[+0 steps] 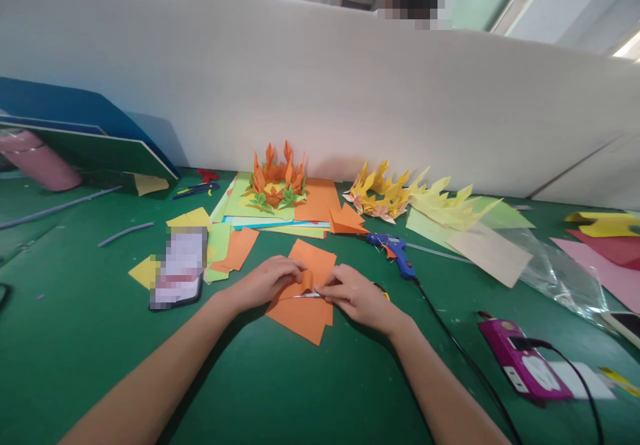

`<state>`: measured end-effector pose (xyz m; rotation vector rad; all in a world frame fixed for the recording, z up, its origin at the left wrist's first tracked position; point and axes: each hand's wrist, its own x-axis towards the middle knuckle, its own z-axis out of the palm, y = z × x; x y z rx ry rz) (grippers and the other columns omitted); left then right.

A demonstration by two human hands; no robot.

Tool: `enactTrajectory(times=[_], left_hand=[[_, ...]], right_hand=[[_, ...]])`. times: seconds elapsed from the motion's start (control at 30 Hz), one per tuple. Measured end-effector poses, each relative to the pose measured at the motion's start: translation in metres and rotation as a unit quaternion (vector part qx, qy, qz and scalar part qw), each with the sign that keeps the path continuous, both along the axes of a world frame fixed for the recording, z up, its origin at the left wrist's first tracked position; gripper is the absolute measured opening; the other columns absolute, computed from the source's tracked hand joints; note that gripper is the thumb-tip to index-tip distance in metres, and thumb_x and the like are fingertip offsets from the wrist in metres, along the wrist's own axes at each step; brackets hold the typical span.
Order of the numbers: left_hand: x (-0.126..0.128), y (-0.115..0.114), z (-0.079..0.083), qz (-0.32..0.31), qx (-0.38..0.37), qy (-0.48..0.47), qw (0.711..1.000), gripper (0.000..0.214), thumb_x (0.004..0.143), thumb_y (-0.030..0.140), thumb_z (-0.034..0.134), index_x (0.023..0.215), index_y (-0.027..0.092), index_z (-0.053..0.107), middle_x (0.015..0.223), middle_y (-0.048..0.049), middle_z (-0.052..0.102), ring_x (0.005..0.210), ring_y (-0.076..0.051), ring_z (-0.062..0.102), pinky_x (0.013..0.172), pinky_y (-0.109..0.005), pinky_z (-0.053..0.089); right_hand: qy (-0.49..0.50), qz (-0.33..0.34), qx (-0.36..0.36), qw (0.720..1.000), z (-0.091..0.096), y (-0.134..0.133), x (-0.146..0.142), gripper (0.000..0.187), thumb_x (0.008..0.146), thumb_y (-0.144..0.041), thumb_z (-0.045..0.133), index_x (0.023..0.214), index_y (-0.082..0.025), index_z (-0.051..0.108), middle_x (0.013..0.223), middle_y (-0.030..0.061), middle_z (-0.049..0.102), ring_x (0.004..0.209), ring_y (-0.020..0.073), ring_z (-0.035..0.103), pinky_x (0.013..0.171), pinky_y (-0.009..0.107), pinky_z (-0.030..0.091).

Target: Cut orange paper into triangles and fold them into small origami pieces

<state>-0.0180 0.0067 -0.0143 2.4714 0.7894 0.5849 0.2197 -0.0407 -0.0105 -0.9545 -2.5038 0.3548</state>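
Observation:
A folded piece of orange paper curls up between my hands. My left hand is closed, its fingertips pinching and pressing the paper's left side. Across the paper lies the thin silver blade of a pair of scissors. The scissors run under my right hand, and a bit of yellow handle shows beyond it. My right hand is closed round them, thumb and fingertips at the paper's right edge; the exact grip is partly hidden. More flat orange sheets lie beneath on the green table.
Behind stand an orange paper crown and a yellow one, with pale yellow spiky paper. A blue glue gun trails a cable right of my hands. A phone lies left, a magenta device right.

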Motion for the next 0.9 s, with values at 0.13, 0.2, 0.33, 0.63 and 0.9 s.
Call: enactTrajectory(times=[0.13, 0.2, 0.33, 0.63, 0.9], left_hand=[[0.000, 0.000, 0.000, -0.004, 0.011, 0.002, 1.000, 0.023, 0.092, 0.018, 0.040, 0.084, 0.020, 0.062, 0.110, -0.0063, 0.068, 0.099, -0.017, 0.060, 0.086, -0.034, 0.046], [0.000, 0.001, 0.000, -0.003, 0.015, 0.002, 1.000, 0.024, 0.092, 0.019, 0.041, 0.084, 0.020, 0.063, 0.110, -0.0063, 0.068, 0.099, -0.017, 0.061, 0.086, -0.033, 0.046], [0.000, 0.001, 0.000, -0.006, 0.017, 0.007, 1.000, 0.023, 0.092, 0.018, 0.041, 0.084, 0.020, 0.063, 0.110, -0.0062, 0.068, 0.098, -0.017, 0.061, 0.087, -0.033, 0.046], [-0.001, 0.000, 0.002, -0.006, 0.013, 0.011, 1.000, 0.023, 0.091, 0.015, 0.042, 0.086, 0.018, 0.064, 0.112, -0.0087, 0.067, 0.101, -0.018, 0.061, 0.088, -0.033, 0.046], [-0.001, 0.003, -0.003, 0.000, 0.001, 0.007, 1.000, 0.023, 0.092, 0.019, 0.043, 0.086, 0.019, 0.066, 0.113, -0.0078, 0.067, 0.101, -0.017, 0.061, 0.089, -0.032, 0.045]], right_hand=[[-0.003, 0.006, 0.007, 1.000, -0.002, 0.001, -0.006, 0.024, 0.089, -0.014, 0.050, 0.102, -0.021, 0.069, 0.084, 0.0082, 0.061, 0.079, 0.0184, 0.052, 0.069, 0.030, 0.043], [-0.006, 0.008, 0.009, 1.000, -0.002, 0.001, -0.008, 0.024, 0.089, -0.014, 0.050, 0.102, -0.020, 0.069, 0.084, 0.0081, 0.061, 0.079, 0.0183, 0.052, 0.069, 0.030, 0.042], [-0.012, 0.010, 0.018, 1.000, -0.004, 0.001, -0.010, 0.023, 0.090, -0.014, 0.048, 0.101, -0.020, 0.068, 0.084, 0.0082, 0.061, 0.079, 0.0184, 0.052, 0.068, 0.030, 0.041], [-0.012, 0.014, 0.007, 1.000, 0.000, 0.001, -0.010, 0.022, 0.090, -0.015, 0.049, 0.100, -0.020, 0.069, 0.083, 0.0077, 0.061, 0.078, 0.0180, 0.052, 0.067, 0.029, 0.041], [-0.011, 0.014, 0.039, 0.999, 0.000, -0.002, -0.016, 0.024, 0.091, -0.017, 0.047, 0.098, -0.019, 0.070, 0.081, 0.0075, 0.061, 0.075, 0.0176, 0.050, 0.064, 0.029, 0.039]])
